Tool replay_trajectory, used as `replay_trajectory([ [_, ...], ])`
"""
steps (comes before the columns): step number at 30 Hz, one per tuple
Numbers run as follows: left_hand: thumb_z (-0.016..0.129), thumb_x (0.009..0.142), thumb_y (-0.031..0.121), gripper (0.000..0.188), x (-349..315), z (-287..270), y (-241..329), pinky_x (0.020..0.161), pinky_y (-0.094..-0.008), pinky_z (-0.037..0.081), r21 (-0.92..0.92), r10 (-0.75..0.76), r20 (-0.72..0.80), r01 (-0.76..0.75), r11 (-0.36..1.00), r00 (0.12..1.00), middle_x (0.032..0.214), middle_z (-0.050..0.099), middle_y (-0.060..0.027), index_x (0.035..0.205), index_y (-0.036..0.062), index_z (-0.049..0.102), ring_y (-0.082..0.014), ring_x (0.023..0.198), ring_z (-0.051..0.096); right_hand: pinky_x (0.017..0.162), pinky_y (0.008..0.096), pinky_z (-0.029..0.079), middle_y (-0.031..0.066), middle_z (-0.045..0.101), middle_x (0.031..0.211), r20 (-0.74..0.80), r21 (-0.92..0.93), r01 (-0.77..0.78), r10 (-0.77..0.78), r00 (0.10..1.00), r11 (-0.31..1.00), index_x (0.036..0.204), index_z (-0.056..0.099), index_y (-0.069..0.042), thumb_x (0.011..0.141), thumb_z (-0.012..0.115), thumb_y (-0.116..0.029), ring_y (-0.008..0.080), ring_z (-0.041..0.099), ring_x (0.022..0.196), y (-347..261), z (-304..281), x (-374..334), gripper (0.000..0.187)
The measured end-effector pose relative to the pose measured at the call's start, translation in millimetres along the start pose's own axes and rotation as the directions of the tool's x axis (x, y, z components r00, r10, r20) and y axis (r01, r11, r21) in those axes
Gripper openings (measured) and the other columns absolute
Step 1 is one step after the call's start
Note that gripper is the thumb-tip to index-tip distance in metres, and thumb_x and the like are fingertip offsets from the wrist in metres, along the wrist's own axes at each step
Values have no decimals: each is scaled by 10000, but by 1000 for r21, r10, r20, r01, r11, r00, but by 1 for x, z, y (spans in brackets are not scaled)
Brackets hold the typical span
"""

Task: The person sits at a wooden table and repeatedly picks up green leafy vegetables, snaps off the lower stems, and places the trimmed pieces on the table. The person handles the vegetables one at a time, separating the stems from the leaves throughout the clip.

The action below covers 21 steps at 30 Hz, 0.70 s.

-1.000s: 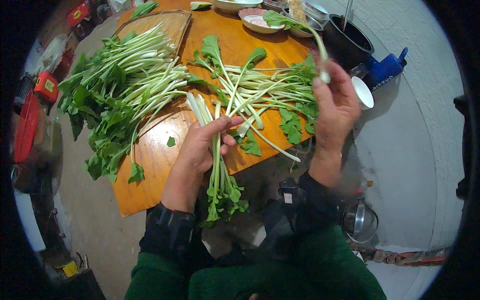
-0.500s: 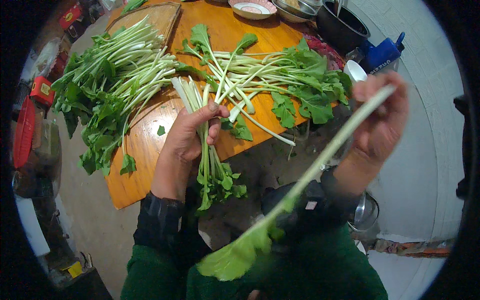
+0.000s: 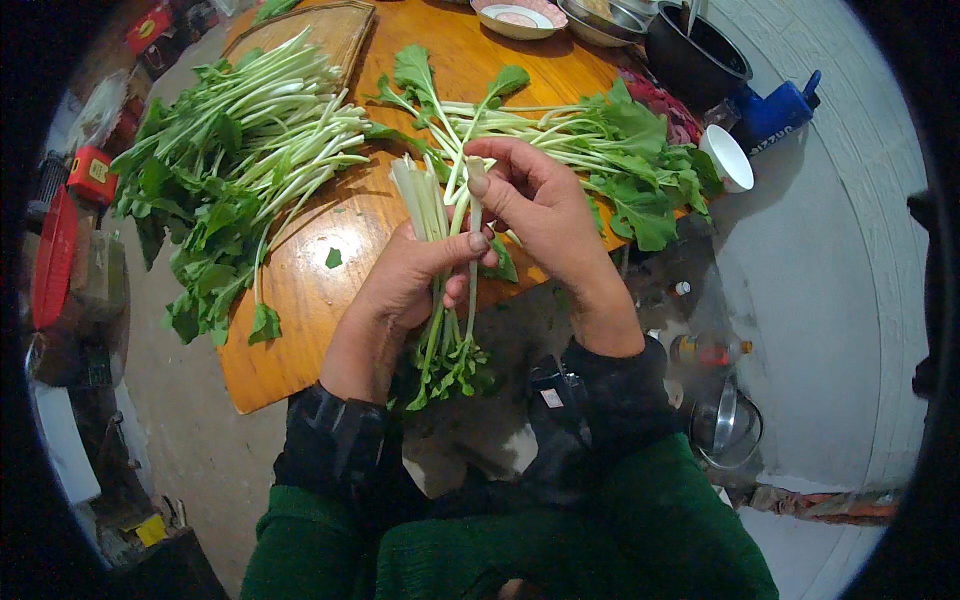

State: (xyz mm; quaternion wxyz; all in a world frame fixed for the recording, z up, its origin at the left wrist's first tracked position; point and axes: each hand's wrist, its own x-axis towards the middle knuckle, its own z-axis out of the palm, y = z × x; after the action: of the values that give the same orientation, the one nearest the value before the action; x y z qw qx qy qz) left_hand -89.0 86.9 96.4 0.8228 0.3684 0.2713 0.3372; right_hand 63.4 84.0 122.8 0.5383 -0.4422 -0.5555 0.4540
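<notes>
My left hand is closed around a small bunch of leafy green stalks. Their pale cut ends point up past my thumb, and the leaves hang below my fist. Beside it, my right hand pinches the white end of a single stalk, which runs down into the left hand's bunch. Behind my hands, a loose pile of leafy greens lies on the orange wooden table. At the left a larger pile of greens rests with its pale stems toward the middle.
A woven tray lies at the table's far left. Along the far edge stand a patterned bowl, metal bowls and a black pot. A white bowl and a blue container are at the right. One bottle lies lower down.
My right hand has come left from the far right, bringing the single stalk to the bunch. That stalk's leaf end no longer hangs over my lap. My left hand keeps its hold.
</notes>
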Motion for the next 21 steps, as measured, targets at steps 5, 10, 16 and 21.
replay_trajectory([
  [5,654,759,146,222,-1,0,0,366,-191,376,-1,-18,-15,18,1000,1000,736,614,-85,905,35,530,-78,409,466,514,232,405,36,538,642,-93,-207,85,-106,990,975,840,567,21,852,542,-151,90,501,575,8,4,2,174],
  [10,632,773,159,252,0,6,-5,381,-190,391,23,-19,80,17,1000,997,754,618,-109,951,25,515,-103,438,508,479,191,388,-1,527,684,-136,-237,-19,-14,991,971,818,551,-13,912,482,-246,50,486,585,12,-2,1,261],
  [16,599,786,156,273,4,-4,-4,408,-202,414,-76,150,-7,-150,986,989,838,618,-112,995,12,496,-157,607,614,507,215,421,16,547,681,-58,61,-211,214,975,976,866,572,-10,900,475,-227,87,506,587,12,-5,5,240],
  [21,569,829,122,229,7,-27,0,439,-199,415,-293,289,-177,-330,897,941,970,599,-151,1024,38,480,-198,783,642,518,205,437,26,566,742,342,-26,-311,301,890,950,1009,566,-5,860,494,-146,80,512,599,-1,-10,-3,217],
])
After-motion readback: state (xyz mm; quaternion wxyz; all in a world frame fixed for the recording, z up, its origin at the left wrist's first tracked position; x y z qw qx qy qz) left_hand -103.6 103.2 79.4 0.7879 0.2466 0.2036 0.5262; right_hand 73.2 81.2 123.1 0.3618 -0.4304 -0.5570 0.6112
